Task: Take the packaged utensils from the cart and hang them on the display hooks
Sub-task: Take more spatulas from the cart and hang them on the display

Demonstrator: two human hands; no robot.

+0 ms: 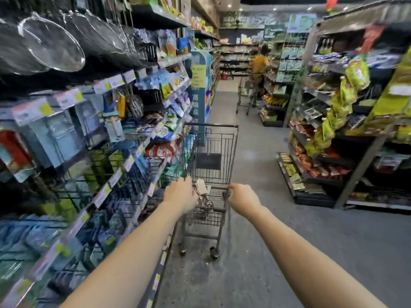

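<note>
Aisle, supermarket, seen from your head camera.

Cart: dark metal wire shopping cart [212, 152], standing in the grey floor aisle just right of the left shelving, its handle end nearest you.

Your left hand [181, 193]: at the near left corner of the cart, fingers curled over the rim; whether it grips the bar or the packaging beside it you cannot tell.

Your right hand [241, 197]: clenched around the near right end of the cart's handle bar.

Packaged utensils [203, 196]: shiny metal pieces with a pale card header, lying in the cart's near upper basket, between your two hands and touching or just beside the left one.

Left shelving [106, 138]: long rack with price tags on the edges, hanging blister packs, round glass lids [53, 45] at the top; much of it blurred.

Right shelving [329, 130]: dark racks of green and red snack bags.

Far end: a person in a yellow top [259, 65] beside a second cart.
</note>
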